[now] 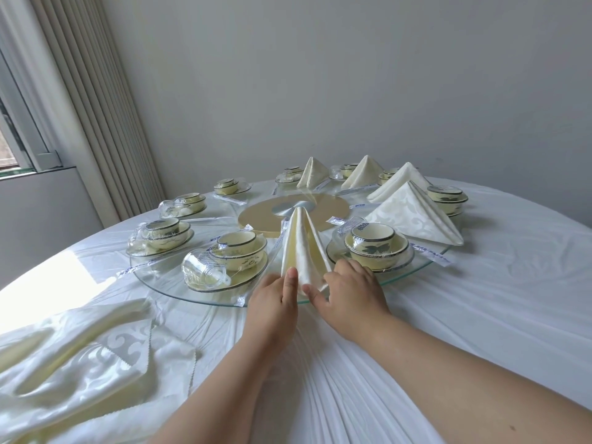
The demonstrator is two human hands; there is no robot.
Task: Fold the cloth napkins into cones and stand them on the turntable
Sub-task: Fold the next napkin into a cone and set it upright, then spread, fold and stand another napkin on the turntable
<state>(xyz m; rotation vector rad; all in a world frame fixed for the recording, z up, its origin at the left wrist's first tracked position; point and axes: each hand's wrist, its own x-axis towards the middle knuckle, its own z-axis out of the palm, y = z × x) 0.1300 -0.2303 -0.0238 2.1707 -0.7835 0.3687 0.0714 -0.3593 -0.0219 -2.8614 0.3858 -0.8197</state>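
A cream napkin folded into a cone [302,248] stands upright on the near edge of the glass turntable [166,285]. My left hand [272,306] holds its lower left corner, thumb against the cloth. My right hand [349,293] holds the lower right corner, thumb in front and fingers behind. Several more folded cones stand on the far and right side of the turntable, the nearest and largest [413,216] on the right. A pile of unfolded cream napkins [80,357] lies on the table at the lower left.
Wrapped sets of bowls, cups and glasses ring the turntable, one [374,248] just right of my hands and one [237,251] just left. A gold disc with a silver hub [293,209] marks the centre. A white tablecloth [480,299] covers the round table.
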